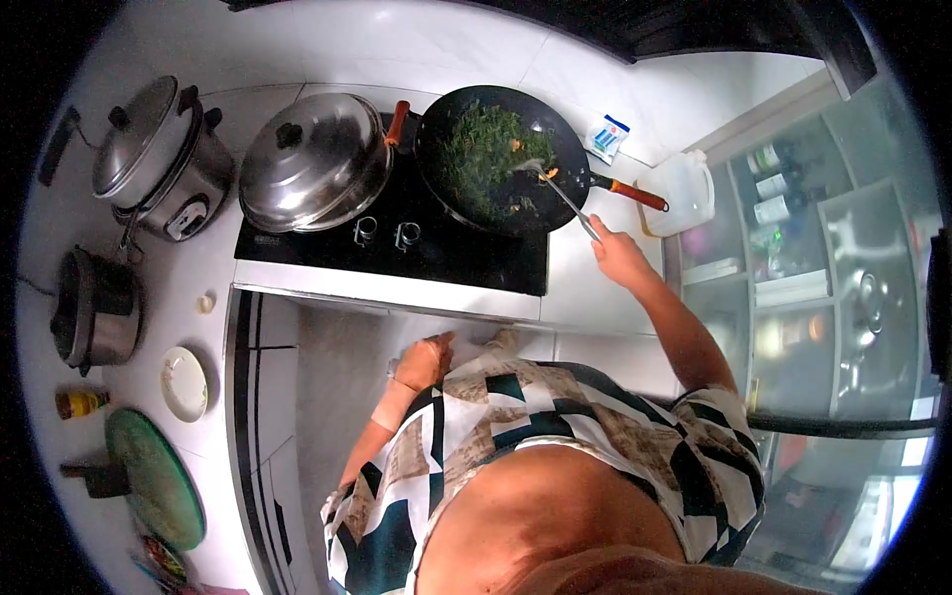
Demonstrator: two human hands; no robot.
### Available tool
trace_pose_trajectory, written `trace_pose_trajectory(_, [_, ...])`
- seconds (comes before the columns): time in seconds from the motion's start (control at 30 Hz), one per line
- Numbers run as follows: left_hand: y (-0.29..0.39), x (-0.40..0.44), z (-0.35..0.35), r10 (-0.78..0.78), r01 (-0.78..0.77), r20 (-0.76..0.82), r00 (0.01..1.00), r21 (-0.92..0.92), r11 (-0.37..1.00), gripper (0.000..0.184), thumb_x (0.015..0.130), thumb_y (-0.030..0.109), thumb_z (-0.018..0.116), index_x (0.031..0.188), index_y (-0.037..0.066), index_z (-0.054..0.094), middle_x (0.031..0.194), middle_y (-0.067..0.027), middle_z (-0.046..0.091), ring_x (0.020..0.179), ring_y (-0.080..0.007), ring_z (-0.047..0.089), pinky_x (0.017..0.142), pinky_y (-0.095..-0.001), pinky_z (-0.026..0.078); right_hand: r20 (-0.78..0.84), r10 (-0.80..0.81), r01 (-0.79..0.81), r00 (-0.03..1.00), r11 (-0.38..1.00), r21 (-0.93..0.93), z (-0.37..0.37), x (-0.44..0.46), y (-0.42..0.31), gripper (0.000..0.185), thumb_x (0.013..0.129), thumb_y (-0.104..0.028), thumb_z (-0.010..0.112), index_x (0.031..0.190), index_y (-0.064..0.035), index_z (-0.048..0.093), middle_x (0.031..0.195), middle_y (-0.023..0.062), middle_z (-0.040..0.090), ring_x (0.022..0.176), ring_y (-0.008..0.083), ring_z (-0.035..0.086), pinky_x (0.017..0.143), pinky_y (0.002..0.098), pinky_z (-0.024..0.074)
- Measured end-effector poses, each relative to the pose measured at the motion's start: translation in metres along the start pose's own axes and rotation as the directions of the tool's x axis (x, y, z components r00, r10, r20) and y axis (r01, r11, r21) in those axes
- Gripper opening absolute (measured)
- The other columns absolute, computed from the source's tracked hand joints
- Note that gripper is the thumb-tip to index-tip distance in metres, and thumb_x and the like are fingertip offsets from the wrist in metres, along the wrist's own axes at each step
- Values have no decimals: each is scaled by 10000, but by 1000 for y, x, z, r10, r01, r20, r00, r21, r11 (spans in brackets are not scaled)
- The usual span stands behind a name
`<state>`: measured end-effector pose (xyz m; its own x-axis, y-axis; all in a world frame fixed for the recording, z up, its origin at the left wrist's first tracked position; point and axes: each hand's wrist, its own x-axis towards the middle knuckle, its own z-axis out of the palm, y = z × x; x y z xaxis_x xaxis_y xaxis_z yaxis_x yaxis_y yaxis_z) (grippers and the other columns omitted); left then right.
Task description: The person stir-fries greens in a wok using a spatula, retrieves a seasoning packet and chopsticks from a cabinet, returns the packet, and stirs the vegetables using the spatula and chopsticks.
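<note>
A metal spatula (569,200) is gripped near its end by my right hand (623,256), its head resting in the black wok (560,134) on the right side of the stove. Chopped green leaves (481,149) lie in the wok, with a few orange bits among them. The wok's brown handle (640,193) points right, above my right hand, which is apart from it. In front of my body, below the counter edge, my left hand (424,361) is held with its fingers curled in, and no object shows in it.
On the left burner stands a pan under a domed steel lid (322,159). Further left are a rice cooker (183,203), a dark pot (104,307), a plate (184,384) and a green cutting board (159,481). A plastic jug (684,193) and small packet (606,139) sit right of the wok.
</note>
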<state>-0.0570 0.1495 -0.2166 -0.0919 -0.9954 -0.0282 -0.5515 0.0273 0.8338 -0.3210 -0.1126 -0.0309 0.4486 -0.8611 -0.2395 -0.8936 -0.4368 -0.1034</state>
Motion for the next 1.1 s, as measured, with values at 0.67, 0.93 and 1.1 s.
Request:
trace_pose_trajectory(0.67, [-3,14,-4,-50,39,104,993,99,994,367,812,182,545,1150,41,551,864,-242,634,780,-406,614,702,-464,502,354,138,-379,925,245,893,2,-9,-12,355,955,-241,462,1293,-133,438,644,-17,455,419,13,301,352,179,233])
trace_pose_trajectory(0.93, [-11,15,3,-63,57,84,994,68,996,385,816,202,537,1174,59,547,908,-241,631,821,-404,609,739,-459,496,259,98,-277,961,292,915,22,-7,2,394,953,-232,471,1322,-103,425,632,-7,477,401,22,314,345,187,241])
trace_pose_trajectory(1.1, [0,17,-5,-159,145,153,975,99,984,381,820,207,531,1175,70,554,943,-238,630,848,-402,608,762,-461,492,227,120,-254,966,315,915,29,-2,8,382,949,-233,478,1312,-118,442,608,-12,471,397,27,322,336,192,244])
